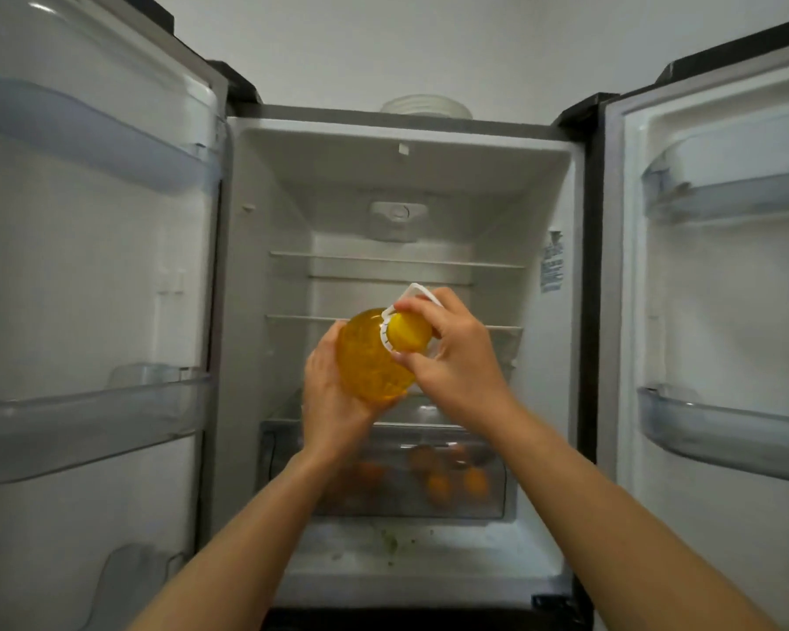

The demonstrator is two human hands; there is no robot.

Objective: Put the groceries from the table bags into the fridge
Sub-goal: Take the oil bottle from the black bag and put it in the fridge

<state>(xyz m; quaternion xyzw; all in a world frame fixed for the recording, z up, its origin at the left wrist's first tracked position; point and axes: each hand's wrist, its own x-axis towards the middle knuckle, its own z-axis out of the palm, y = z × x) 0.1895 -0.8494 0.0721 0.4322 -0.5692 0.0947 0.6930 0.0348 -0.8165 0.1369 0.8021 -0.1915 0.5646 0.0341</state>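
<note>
As it is full, the oil bottle (374,357) likely handles heavy, slick | left hand (333,403) cups base | right hand (452,357) grips cap, handle.

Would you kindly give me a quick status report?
Both hands, left and right, on yellow bottle. Fridge doors open, bottle not yet shelved. Shelves bare, oranges in drawer.

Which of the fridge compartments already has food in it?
The clear drawer at the bottom of the fridge: orange fruit shows through its front. The shelves and door bins look bare.
</note>
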